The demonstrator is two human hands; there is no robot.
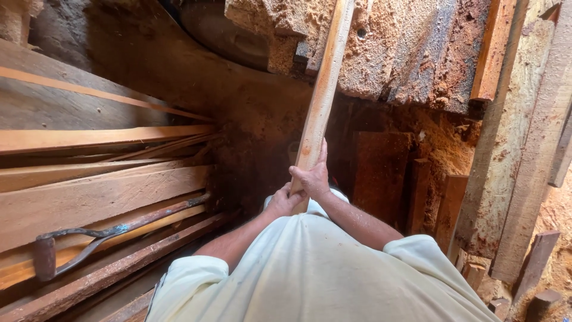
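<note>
A long narrow wooden plank (322, 89) runs from my hands up and away onto a sawdust-covered machine table (405, 53). My right hand (313, 176) wraps the near end of the plank from the right side. My left hand (285, 200) grips the same end just below, from the left. Both forearms reach forward over my pale shirt (310, 274). The plank's far end passes out of view at the top.
Stacked boards (101, 191) lie at the left, with a rusty metal bar tool (89, 238) resting on them. Thick timbers (524, 149) lean at the right. Reddish offcuts (381, 173) stand below the machine table. Sawdust covers the ground.
</note>
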